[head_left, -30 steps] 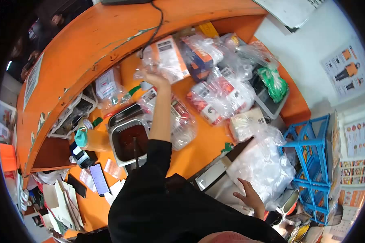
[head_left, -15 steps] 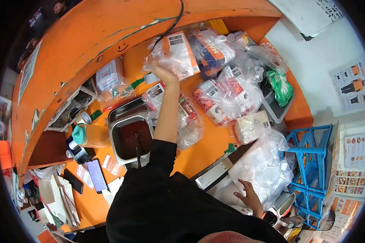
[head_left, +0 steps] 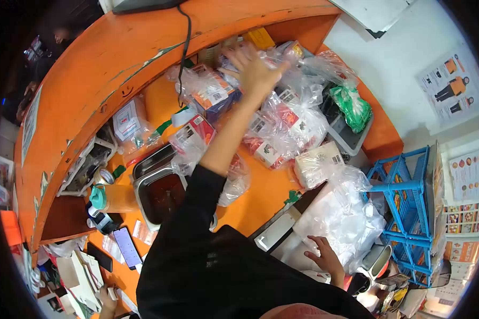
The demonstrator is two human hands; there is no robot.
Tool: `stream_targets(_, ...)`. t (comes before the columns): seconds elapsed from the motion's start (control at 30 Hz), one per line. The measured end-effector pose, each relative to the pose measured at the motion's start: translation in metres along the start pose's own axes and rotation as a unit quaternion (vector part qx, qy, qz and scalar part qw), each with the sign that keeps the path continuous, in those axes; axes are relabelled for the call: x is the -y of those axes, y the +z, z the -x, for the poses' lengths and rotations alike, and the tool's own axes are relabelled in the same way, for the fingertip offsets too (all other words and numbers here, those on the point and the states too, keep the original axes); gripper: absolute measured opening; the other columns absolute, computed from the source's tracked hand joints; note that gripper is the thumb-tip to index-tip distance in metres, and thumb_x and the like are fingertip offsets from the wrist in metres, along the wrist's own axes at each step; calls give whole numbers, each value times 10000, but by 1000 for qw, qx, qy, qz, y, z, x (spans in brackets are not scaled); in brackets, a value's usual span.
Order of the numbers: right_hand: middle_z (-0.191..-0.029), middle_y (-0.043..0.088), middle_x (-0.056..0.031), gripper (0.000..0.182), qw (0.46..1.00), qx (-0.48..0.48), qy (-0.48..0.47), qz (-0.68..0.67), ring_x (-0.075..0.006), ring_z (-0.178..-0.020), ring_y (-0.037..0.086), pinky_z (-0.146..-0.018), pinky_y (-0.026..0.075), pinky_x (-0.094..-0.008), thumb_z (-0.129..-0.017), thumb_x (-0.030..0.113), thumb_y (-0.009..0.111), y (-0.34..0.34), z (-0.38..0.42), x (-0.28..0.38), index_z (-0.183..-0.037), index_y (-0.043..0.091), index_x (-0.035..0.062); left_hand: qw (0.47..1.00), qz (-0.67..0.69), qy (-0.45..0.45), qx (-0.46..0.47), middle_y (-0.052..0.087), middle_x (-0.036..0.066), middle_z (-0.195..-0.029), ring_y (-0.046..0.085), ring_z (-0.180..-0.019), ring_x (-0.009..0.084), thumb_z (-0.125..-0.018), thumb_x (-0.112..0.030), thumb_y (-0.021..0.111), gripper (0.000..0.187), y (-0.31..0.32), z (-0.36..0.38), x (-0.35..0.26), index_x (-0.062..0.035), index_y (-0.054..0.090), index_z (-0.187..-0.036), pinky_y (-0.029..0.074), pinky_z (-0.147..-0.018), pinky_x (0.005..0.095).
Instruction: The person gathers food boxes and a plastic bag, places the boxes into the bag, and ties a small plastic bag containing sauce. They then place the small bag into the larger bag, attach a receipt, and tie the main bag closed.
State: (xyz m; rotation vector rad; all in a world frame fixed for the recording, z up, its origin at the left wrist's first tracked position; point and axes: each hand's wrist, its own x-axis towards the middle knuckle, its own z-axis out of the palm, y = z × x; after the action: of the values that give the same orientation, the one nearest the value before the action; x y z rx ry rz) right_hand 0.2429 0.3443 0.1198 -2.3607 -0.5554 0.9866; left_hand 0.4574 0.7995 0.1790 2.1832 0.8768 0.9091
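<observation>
My left hand is stretched over the far part of the orange counter, fingers spread and slightly blurred. It is above clear plastic bags, with nothing visible in its grasp. Just left of it lies a bagged orange-and-blue package. Nearer me, several red-and-white packages sit in knotted clear bags. Low on the right, my right hand has its fingers apart at the edge of a stack of clear plastic bags. A bagged cream-coloured package rests just beyond that stack.
Metal pans of dark red sauce stand left of my left arm, beside an orange jug with a teal lid and a lit phone. Blue plastic racks rise at right. Another person's hand shows at lower left.
My left hand has moved right from a white-faced bagged package. An orange-and-blue package now shows near that place. The view has shifted slightly; my right hand stays by the bag stack.
</observation>
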Motion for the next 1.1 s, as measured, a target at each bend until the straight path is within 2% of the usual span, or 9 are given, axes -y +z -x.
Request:
stream_targets(0.07, -1276, 497, -155, 564, 1000, -15, -7, 18, -360, -1185, 505, -985, 430, -414, -842, 319, 718, 3, 2, 1, -1330, 508, 130, 997, -77, -29, 5, 171, 301, -1531, 90, -1435, 473, -680, -668, 689, 956, 17, -41, 33, -59, 473, -1386, 46, -1039, 767)
stream_targets(0.17, -1259, 496, -154, 545, 998, -45, -19, 42, -374, -1170, 495, -981, 424, -428, -839, 311, 716, 10, 2, -1, -1315, 514, 138, 979, 117, -49, 160, 194, 298, -1528, 159, -1414, 501, -687, -564, 737, 685, 52, -58, 83, -143, 626, -1215, 69, -1025, 780)
stream_targets(0.27, -1240, 495, -155, 517, 997, -66, -18, 36, -382, -1153, 487, -975, 418, -441, -832, 290, 719, 14, -1, -2, -1288, 522, 148, 968, 185, 97, -141, 252, 234, -1525, 251, -1395, 468, -672, -183, 769, 251, 59, -24, 86, -120, 698, -905, 157, -1119, 645)
stream_targets(0.37, -1221, 496, -157, 498, 997, -73, -8, 18, -381, -1138, 487, -967, 416, -446, -819, 253, 728, 17, -3, -7, -1263, 526, 155, 959, 172, 139, -179, 259, 234, -1512, 250, -1398, 456, -698, -63, 714, 121, 23, 29, 59, -79, 624, -778, 189, -1147, 557)
stream_targets(0.63, -1154, 509, -150, 497, 997, -79, -26, 8, -362, -1099, 505, -924, 439, -424, -789, 171, 748, 19, -12, -17, -1236, 531, 150, 946, 248, 130, -161, 200, 197, -1553, 259, -1413, 406, -674, 89, 667, 209, -1, 90, 53, -44, 507, -655, 236, -1134, 448)
stream_targets(0.7, -1113, 514, -138, 489, 996, -82, -18, -5, -332, -1070, 521, -854, 471, -402, -776, 149, 758, 18, -15, -16, -1214, 540, 141, 942, 274, 122, -149, 261, 218, -1507, 243, -1400, 441, -661, 85, 612, 152, 4, 93, 54, -55, 554, -678, 223, -1129, 514)
stream_targets(0.73, -1113, 514, -138, 489, 997, -79, -20, 0, -332, -1070, 521, -854, 471, -402, -776, 149, 758, 18, -15, -16, -1214, 540, 141, 953, 225, 119, -162, 399, 163, -1409, 280, -1360, 448, -653, 72, 645, 160, 6, 97, 55, -65, 569, -688, 228, -1121, 536)
stream_targets(0.87, -1092, 512, -133, 482, 996, -84, -16, 16, -300, -1033, 537, -796, 490, -382, -761, 135, 772, 21, -17, -20, -1188, 549, 119, 980, 148, 92, -100, 546, 32, -1157, 385, -1228, 432, -618, 35, 713, 223, 1, 104, 47, -96, 546, -687, 265, -1076, 587)
stream_targets(1.1, -1097, 500, -144, 474, 997, -74, -1, 25, -298, -999, 540, -770, 500, -363, -794, 177, 760, 20, -22, -19, -1191, 521, 81, 983, 145, 86, -68, 531, -2, -1009, 390, -1123, 422, -561, 52, 695, 259, -12, 109, 44, -111, 516, -654, 331, -972, 542)
